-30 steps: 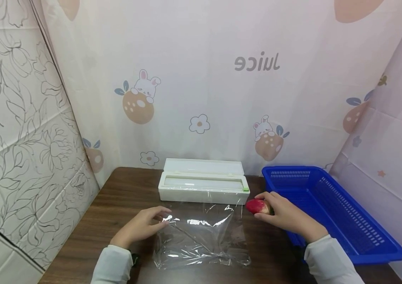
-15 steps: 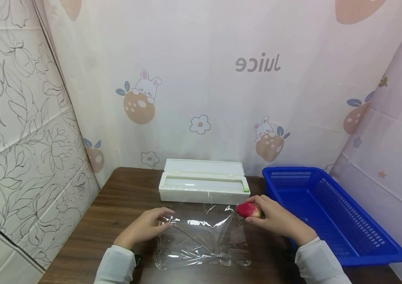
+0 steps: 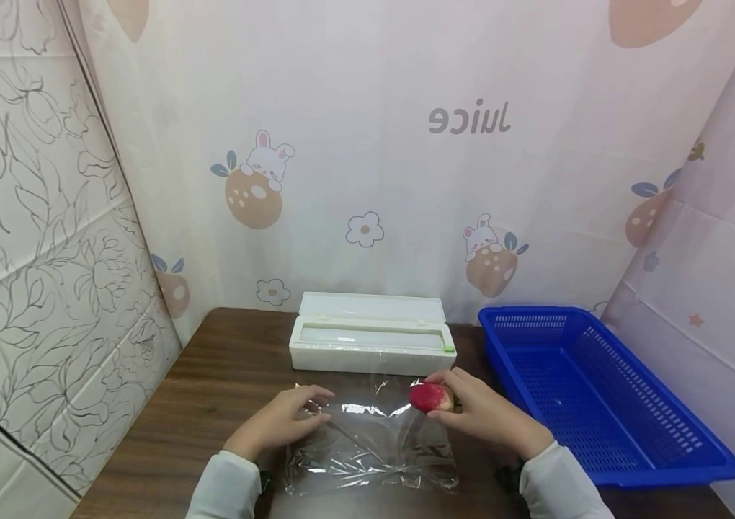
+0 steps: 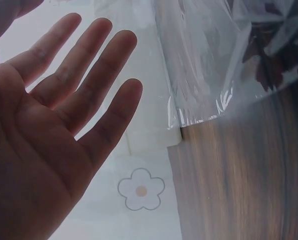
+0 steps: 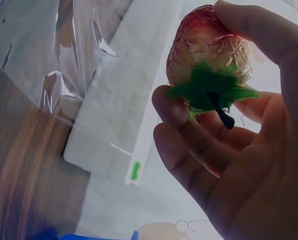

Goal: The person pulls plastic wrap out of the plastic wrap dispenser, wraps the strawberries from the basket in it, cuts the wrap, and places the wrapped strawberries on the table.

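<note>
My right hand (image 3: 480,411) grips an artificial strawberry (image 3: 431,397) between thumb and fingers, over the right part of a clear plastic wrap sheet (image 3: 367,440). In the right wrist view the strawberry (image 5: 208,50) shows a green leafy cap and a dark stem, with a red and pale wrinkled body. My left hand (image 3: 283,422) hovers at the sheet's left edge, holding nothing. Its fingers (image 4: 104,75) are spread and relaxed in the left wrist view. The wrap runs up to a white wrap dispenser box (image 3: 372,360), whose lid (image 3: 372,307) stands raised.
A blue plastic basket (image 3: 672,472) with slotted sides stands on the right of the brown wooden table (image 3: 173,432). The dispenser has a small green slider (image 3: 448,349) at its right end. A printed curtain (image 3: 367,144) hangs behind the table's back edge.
My right hand has carried the strawberry leftward from near the basket to above the wrap. My left hand has shifted slightly right over the sheet's edge.
</note>
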Available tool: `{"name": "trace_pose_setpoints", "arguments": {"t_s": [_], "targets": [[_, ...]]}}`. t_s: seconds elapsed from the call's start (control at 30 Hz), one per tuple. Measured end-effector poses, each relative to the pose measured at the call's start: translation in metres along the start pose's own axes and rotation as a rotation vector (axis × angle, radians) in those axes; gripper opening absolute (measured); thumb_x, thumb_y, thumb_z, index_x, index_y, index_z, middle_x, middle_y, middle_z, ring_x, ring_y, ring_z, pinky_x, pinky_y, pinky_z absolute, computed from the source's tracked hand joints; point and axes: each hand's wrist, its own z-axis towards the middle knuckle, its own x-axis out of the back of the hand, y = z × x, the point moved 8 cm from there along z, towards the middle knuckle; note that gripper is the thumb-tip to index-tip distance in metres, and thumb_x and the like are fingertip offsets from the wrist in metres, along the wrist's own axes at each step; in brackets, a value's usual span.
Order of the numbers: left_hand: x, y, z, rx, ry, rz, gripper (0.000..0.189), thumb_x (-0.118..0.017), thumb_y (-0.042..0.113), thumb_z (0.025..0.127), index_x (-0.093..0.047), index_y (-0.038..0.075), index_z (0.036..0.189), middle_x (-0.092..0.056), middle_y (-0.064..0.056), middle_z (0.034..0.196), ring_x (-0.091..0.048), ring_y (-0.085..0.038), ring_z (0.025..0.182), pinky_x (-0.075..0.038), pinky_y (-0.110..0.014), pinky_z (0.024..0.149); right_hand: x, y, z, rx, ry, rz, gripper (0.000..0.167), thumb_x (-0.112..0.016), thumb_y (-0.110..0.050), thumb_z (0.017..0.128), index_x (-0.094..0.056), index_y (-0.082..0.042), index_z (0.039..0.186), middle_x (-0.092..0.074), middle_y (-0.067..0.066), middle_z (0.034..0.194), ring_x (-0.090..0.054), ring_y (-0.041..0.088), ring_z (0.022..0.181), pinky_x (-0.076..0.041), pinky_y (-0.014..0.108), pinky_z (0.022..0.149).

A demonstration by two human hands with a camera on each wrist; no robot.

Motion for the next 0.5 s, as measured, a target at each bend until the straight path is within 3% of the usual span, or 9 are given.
{"name": "trace_pose_setpoints", "arguments": {"t_s": [0.27,0.5], "targets": [[-0.003,0.007,0.004,-0.035,0.013,0.041,0.044,-0.063,0.034,0.099,-0.06,0.005,0.132,-0.064,-0.015,0.123,-0.065,-0.031,0.108,-0.055,-0.043,0.09,-0.01,-0.004,0.004,0.019,0.01,0.012,0.043,-0.075,-0.038,0.091,-0.06,-0.016,0.125,-0.059,-0.005,0.108,-0.059,0.007,0.091,-0.054,0.027,0.075],[-0.01,0.013,0.008,-0.049,0.001,0.021,0.047,-0.063,0.035,0.099,-0.058,0.004,0.134,-0.063,-0.017,0.125,-0.064,-0.031,0.108,-0.056,-0.042,0.088,-0.019,-0.015,0.009,0.03,-0.003,0.046,0.047,-0.077,-0.033,0.09,-0.059,-0.009,0.126,-0.06,-0.001,0.114,-0.06,0.009,0.095,-0.055,0.03,0.08]]}}
